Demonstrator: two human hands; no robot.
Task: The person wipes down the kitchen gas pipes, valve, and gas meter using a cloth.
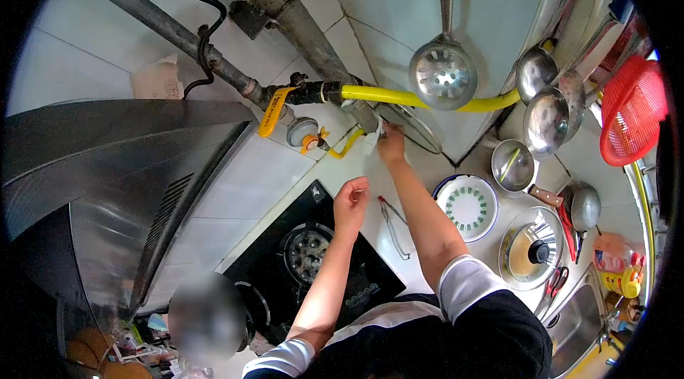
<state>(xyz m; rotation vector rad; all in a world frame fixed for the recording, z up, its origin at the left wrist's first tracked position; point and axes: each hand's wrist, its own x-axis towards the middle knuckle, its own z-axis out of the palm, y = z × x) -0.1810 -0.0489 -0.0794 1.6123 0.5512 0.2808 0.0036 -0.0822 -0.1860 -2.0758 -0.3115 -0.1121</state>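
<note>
Over the back right of the black gas stove [356, 265], my left hand [351, 199] hovers with its fingers curled in, and I see nothing in it. My right hand [390, 144] reaches into the back corner beside the grey pipe [367, 117]. Its fingers are closed on a small white piece [372, 139] that looks like cloth or tissue, partly hidden by the hand. A round glass lid [429, 138] leans on the wall just right of that hand. Metal tongs [394, 229] lie on the counter between my forearms.
A yellow gas hose [470, 104] crosses the wall above my right hand, and a skimmer [443, 74] hangs there. A bowl [467, 208], a lidded pan [531, 248], scissors [554, 286] and the sink [576, 329] are right. The range hood [128, 187] juts out left.
</note>
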